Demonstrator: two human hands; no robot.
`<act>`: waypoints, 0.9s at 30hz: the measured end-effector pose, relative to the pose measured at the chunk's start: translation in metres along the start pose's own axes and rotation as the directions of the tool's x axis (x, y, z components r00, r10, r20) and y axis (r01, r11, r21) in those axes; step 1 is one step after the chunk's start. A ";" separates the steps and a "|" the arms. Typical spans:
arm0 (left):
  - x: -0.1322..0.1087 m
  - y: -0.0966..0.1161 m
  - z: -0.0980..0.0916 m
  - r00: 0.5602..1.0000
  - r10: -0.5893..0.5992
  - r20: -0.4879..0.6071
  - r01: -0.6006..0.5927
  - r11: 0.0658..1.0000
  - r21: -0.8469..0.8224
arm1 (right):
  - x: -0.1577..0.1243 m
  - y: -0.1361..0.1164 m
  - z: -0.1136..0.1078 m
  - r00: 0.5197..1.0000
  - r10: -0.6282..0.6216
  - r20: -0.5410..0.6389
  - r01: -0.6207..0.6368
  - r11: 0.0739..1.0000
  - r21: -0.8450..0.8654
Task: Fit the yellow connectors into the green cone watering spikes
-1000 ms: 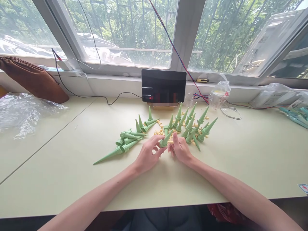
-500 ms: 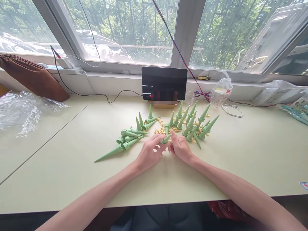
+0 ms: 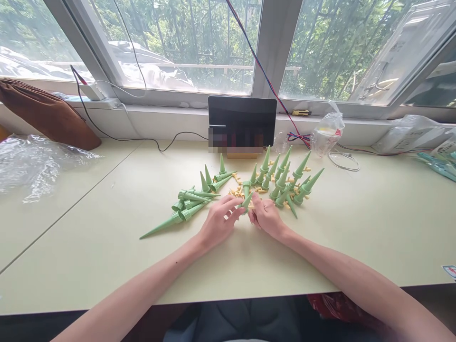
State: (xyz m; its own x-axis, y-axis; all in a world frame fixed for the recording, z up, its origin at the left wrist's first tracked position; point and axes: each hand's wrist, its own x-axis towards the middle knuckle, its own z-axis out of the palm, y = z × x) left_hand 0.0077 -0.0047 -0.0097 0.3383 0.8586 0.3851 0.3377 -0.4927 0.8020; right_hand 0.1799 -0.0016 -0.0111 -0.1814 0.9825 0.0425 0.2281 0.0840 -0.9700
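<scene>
We have the green cone (image 3: 246,203) between our hands, low over the counter (image 3: 199,280). Our left grip (image 3: 221,219) is clamped on its wide collar, fingertips to thumb, with the point tilted up and rightward. Our right grip (image 3: 268,218) is closed on a small yellow piece (image 3: 251,206) at the cone's right side; fingers hide most of it. We see smooth, plastic-looking cones with ribbed collars: a lying group (image 3: 194,210) to the left, overlapping, and a standing group (image 3: 282,179) to the right, points up, with yellow bits sticking out. Loose yellow parts (image 3: 238,191) lie just beyond our left fingers. Pale, flat counter spreads to either side of our forearms, which cross its straight front edge.
</scene>
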 end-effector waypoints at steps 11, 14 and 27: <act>0.002 0.007 -0.001 0.998 -0.061 0.025 0.063 0.988 -0.139 | 0.001 0.008 0.002 0.974 -0.221 -0.048 0.204 0.951 -0.233; 0.001 0.007 -0.001 0.992 -0.115 0.051 0.123 0.974 -0.191 | 0.001 0.009 0.001 0.962 -0.271 -0.038 0.251 0.929 -0.273; 0.003 0.009 -0.011 0.883 -0.332 0.332 0.440 0.831 -0.339 | 0.000 0.010 -0.003 0.892 -0.446 0.070 0.438 0.820 -0.369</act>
State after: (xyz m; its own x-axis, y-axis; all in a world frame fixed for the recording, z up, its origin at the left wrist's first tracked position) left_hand 0.0019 -0.0044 0.0039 0.4783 0.8747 -0.0782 0.1323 0.0163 0.9911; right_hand 0.1845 0.0001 -0.0203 -0.3305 0.8277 0.4535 0.4602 0.5608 -0.6882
